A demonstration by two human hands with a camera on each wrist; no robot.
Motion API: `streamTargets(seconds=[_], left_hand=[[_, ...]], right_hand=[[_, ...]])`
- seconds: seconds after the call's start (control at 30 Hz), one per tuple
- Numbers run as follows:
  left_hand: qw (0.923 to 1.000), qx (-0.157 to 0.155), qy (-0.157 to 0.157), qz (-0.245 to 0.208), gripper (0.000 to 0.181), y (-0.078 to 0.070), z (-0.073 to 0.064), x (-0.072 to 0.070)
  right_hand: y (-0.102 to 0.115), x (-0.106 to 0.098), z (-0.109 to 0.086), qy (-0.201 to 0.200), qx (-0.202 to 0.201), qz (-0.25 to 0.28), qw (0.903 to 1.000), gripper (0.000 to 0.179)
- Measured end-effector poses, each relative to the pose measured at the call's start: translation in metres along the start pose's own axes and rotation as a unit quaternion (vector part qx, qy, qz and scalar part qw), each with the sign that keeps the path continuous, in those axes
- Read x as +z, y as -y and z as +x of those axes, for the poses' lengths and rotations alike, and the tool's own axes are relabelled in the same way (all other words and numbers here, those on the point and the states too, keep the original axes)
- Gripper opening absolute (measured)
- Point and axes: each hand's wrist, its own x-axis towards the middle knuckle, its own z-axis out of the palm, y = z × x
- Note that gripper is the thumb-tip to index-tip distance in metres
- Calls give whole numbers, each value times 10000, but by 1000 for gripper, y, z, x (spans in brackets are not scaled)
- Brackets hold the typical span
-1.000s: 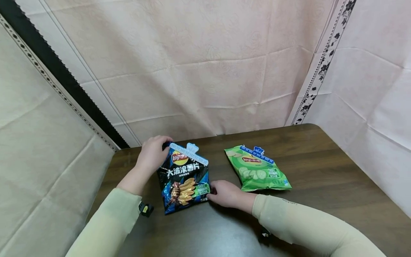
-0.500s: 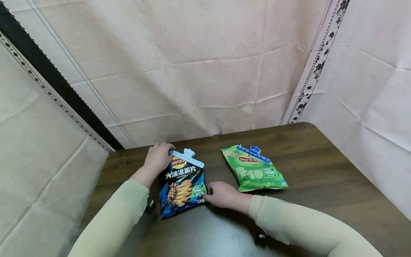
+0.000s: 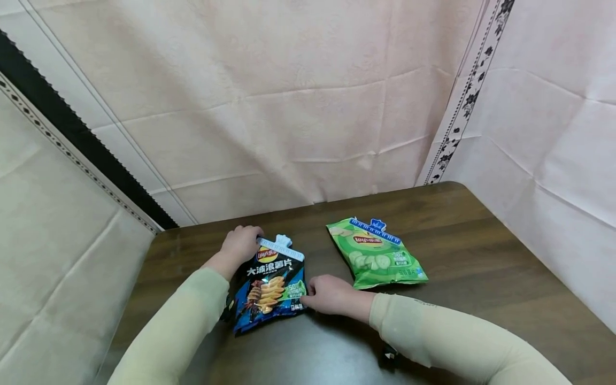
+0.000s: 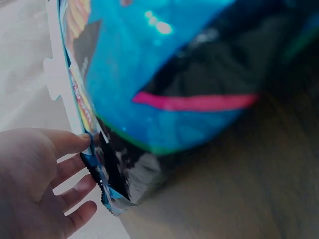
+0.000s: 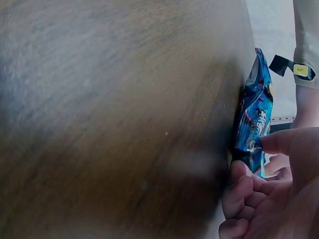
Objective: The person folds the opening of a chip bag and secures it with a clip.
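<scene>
A black and blue bag of Lay's chips (image 3: 269, 283) is at the left of the table in the head view, its front facing up. A pale blue bag clip (image 3: 281, 247) spans its top edge. My left hand (image 3: 241, 246) pinches the top left corner; in the left wrist view the thumb (image 4: 75, 142) lies against the bag's edge. At the lower right corner, my right hand (image 3: 329, 295) pinches the bag between thumb and fingers, low over the table. The underside of the bag is hidden in the head view.
To the right lies a green bag of Lay's chips (image 3: 377, 259) with a dark blue bag clip (image 3: 375, 231) across its top. Both stand on a brown wooden table (image 3: 462, 240). Pale cloth curtains (image 3: 289, 107) hang behind it and along both sides.
Both hands have brought the black and blue chip bag a little toward the table's near side, its clipped top coming down more than its bottom. The green bag stays in place; the head view has shifted slightly.
</scene>
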Motion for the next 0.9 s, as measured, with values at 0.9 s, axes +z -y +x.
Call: streamTargets(seconds=[0.9], left_hand=[[9979,-281,297,-511,37,7,-3,-5]], right_hand=[[6,-3,-3,92,93,-163,9998,40]])
